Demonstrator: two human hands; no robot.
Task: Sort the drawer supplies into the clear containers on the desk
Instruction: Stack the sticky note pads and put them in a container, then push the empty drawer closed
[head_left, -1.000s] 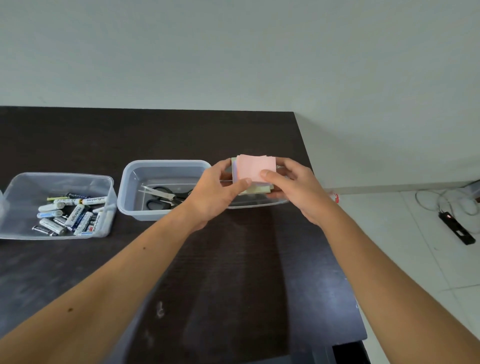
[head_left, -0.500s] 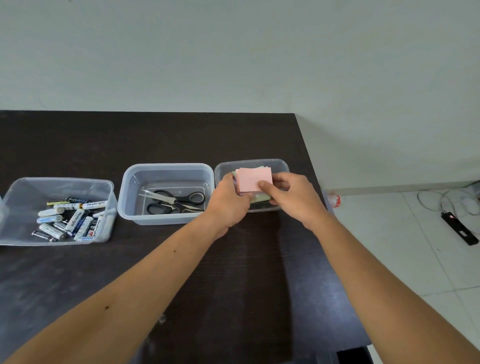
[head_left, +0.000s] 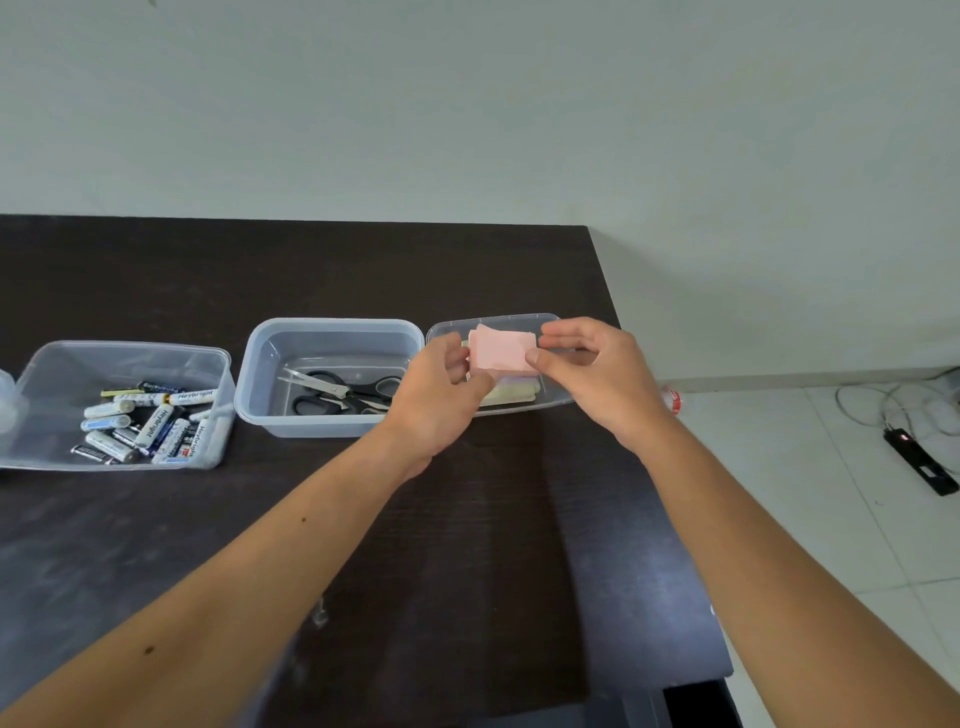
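Observation:
A stack of sticky notes, pink on top with yellow and purple sheets below, sits low inside the right clear container. My left hand grips the stack's left edge. My right hand pinches its right edge between thumb and forefinger, the other fingers spread. The middle clear container holds black-handled scissors. The left clear container holds several batteries. The drawer is out of view.
The three containers stand in a row on a dark desk against a pale wall. The desk's right edge runs just past the right container. On the tiled floor beyond lie a small red-and-white object and a power strip with cables.
Both hands have lowered the sticky-note stack from above the rim down into the right container. My right hand's fingers have spread apart.

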